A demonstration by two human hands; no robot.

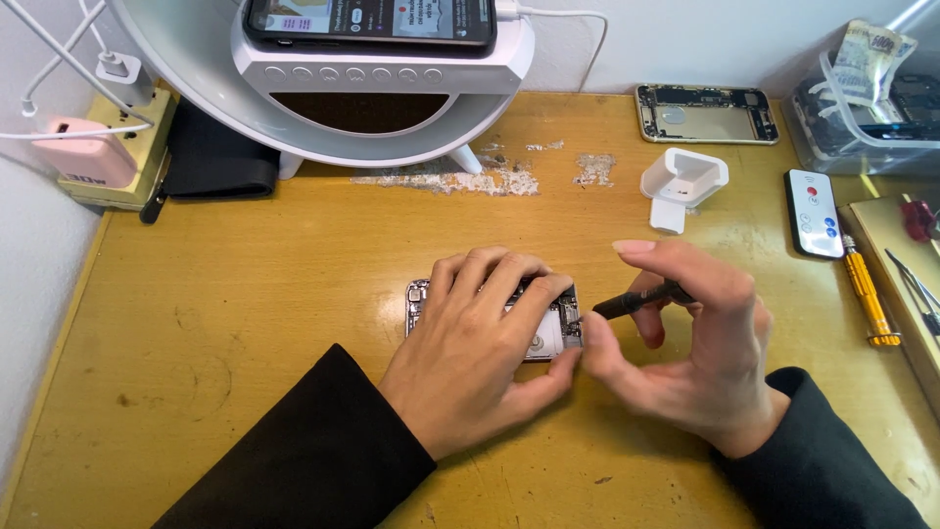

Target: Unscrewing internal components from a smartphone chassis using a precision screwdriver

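An opened smartphone [558,328], its back off and its circuitry showing, lies flat near the middle of the wooden counter [245,284]. The left hand [480,343] rests palm-down on top of it, fingers spread and pressing it to the counter, the thumb against the phone's near right corner. The right hand [685,338] sits just right of the phone, its fingers closed around a slim black screwdriver [641,299] whose tip points left and meets the phone's right edge. Both wrists wear black sleeves.

Beyond the phone, at the counter's far edge, stands a white round lamp stand [377,83] with a lit smartphone [370,20] lying on it. Far right of the opened phone lie a bare phone housing [705,113], a white plastic adapter [682,181], a small white remote control [814,213] and a yellow-handled screwdriver [869,299]. Far left, a pink charger [83,157] sits on a power strip [137,162].
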